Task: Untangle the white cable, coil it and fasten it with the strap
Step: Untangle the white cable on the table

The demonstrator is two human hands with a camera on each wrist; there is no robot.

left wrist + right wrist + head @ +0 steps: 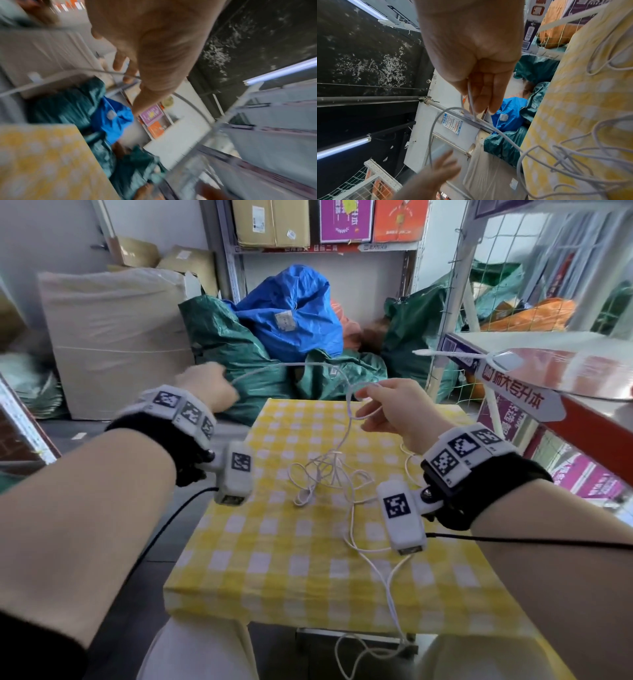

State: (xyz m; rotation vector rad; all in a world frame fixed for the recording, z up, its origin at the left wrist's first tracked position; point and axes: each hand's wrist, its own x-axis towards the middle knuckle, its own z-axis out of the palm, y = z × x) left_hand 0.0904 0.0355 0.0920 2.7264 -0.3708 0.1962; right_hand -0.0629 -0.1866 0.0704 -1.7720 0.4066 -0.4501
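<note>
- One white cable point(348, 419) hung between two raised hands.
- The left hand point(207, 386) pinched it; the right hand point(394, 409) held one loop.
- One tangle (unsorted) lay on the table point(260, 563).

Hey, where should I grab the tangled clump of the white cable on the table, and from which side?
Probably pinch one outer loop of the knot, coming from above. The white cable rises from it to the right hand and on to the left hand; the loops lie flat on the yellow checked cloth, so the sides give little purchase.
</note>
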